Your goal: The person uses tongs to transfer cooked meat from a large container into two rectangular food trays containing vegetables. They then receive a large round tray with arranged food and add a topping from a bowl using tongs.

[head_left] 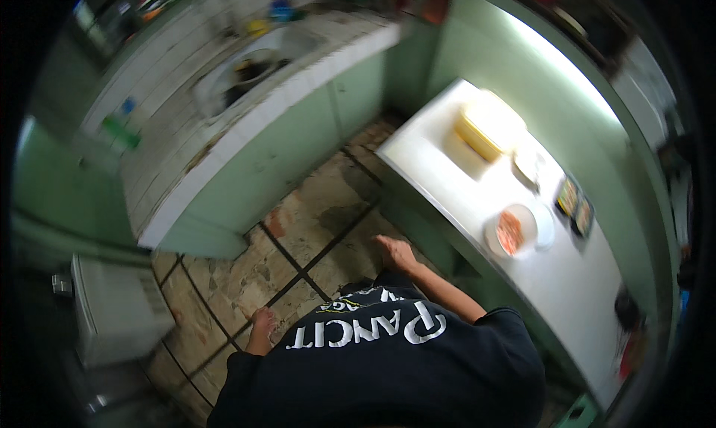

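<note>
My left hand (263, 323) hangs low over the tiled floor, small and blurred; its fingers cannot be made out clearly, and nothing shows in it. Farther right, my right hand (398, 253) is held out over the floor in front of my dark shirt (403, 376). Its fingers are stretched out and hold nothing. Nearest to it is the white-topped table (440, 178) on the right, apart from the hand. On that table stands a white bowl (533, 223) with pinkish-orange pieces of food (510, 232) inside.
A yellow lidded container (481, 133), a small white dish (528, 165) and dark trays (575, 206) stand along the table. Across the floor, a tiled counter (175, 182) carries a sink (212, 92) with a pot (257, 68). A pale box-shaped bin (119, 309) stands at left.
</note>
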Tool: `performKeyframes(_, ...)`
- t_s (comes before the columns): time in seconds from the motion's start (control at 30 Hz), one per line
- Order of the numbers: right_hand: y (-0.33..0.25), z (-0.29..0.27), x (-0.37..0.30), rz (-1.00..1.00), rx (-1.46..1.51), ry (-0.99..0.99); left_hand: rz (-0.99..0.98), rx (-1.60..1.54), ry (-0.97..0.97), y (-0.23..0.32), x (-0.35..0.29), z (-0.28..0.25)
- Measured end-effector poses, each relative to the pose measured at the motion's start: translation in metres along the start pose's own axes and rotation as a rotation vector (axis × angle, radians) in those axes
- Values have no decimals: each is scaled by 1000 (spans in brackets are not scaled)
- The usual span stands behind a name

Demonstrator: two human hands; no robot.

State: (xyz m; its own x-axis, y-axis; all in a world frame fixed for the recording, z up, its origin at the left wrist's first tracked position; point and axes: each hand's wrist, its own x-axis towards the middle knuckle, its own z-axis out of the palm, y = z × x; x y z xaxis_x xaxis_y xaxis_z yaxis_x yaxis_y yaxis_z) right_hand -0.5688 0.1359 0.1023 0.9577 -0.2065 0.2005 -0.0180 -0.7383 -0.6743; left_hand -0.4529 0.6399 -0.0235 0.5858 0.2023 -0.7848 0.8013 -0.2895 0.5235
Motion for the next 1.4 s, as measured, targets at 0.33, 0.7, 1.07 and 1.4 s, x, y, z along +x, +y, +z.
performKeyframes(0.33, 90, 195, 81, -204, -132, -1289, -17, -43, -114, -103, -54, 44)
performKeyframes(0.7, 130, 181, 340, 241, -555, -777, -317, -757, 292, -85, -76, 24)
performKeyframes(1.07, 39, 425, 442, -631, -345, -1341, -371, -945, 583, -65, -140, 80)
performKeyframes(1.4, -231, 527, 307, -1854, -428, -1475, -233, -1222, 900, -172, -195, 276)
